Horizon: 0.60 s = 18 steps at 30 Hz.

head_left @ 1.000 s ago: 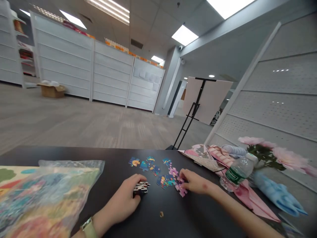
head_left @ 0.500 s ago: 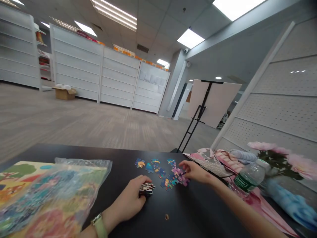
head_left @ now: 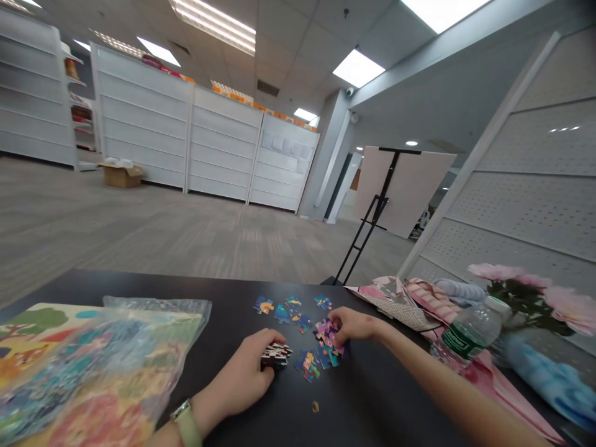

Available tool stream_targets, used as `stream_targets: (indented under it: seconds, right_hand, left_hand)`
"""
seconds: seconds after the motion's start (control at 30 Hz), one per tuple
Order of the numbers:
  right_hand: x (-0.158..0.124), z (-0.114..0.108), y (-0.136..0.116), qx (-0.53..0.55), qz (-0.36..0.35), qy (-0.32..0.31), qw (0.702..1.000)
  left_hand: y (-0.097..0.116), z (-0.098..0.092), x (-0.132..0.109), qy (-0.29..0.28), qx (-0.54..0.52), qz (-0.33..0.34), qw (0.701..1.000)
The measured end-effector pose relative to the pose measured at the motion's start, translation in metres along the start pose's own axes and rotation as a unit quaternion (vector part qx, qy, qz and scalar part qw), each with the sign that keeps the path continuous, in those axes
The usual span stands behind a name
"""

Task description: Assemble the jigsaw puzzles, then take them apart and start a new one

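My left hand [head_left: 239,372] is shut around a small stack of jigsaw pieces [head_left: 276,354], which stands on the black table [head_left: 372,397] against its fingertips. My right hand [head_left: 356,326] lies with curled fingers on a cluster of pink and purple jigsaw pieces [head_left: 326,334]. Whether those fingers grip any piece is hidden. Blue and multicoloured pieces [head_left: 307,365] lie just below that hand. Several more loose pieces [head_left: 283,313] are spread out farther back. To the left, a clear plastic bag [head_left: 102,366] holds a colourful picture board.
A small brown bit [head_left: 315,406] lies on the table near the front. To the right are patterned pink cloth [head_left: 395,303], a water bottle [head_left: 470,332], pink artificial flowers [head_left: 526,298] and a blue item [head_left: 544,379]. Beyond the table's far edge are carpet, white shelving and a black easel.
My right hand has moved left onto the pink and purple pieces, which have shifted left. My left hand stays on its stack. The view has turned slightly since the oldest frame.
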State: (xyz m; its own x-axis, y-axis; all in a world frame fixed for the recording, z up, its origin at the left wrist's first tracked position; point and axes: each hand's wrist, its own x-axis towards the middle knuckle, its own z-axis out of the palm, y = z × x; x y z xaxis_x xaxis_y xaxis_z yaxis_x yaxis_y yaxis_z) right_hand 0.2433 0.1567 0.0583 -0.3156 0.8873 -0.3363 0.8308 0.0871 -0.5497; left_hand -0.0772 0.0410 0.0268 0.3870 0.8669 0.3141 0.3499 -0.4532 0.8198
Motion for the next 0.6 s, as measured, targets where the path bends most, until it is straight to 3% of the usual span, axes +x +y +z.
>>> stream_targets:
  seconds: [0.1, 0.3, 0.43, 0.6]
  right_hand:
    - [0.007, -0.005, -0.007, -0.009, -0.021, 0.009, 1.000]
    - [0.050, -0.029, -0.013, -0.082, 0.003, 0.101, 0.992]
    - [0.069, -0.030, -0.010, -0.114, 0.045, 0.095, 0.988]
    - [0.067, -0.022, -0.015, -0.075, 0.086, 0.087, 0.990]
  left_hand:
    - [-0.001, 0.001, 0.000, 0.001, 0.002, -0.002, 1.000]
    - [-0.001, 0.001, 0.001, 0.001, 0.001, -0.001, 1.000]
    - [-0.002, 0.000, 0.001, 0.001, 0.004, -0.004, 1.000]
    - [0.000, -0.001, 0.001, -0.008, 0.004, -0.001, 1.000]
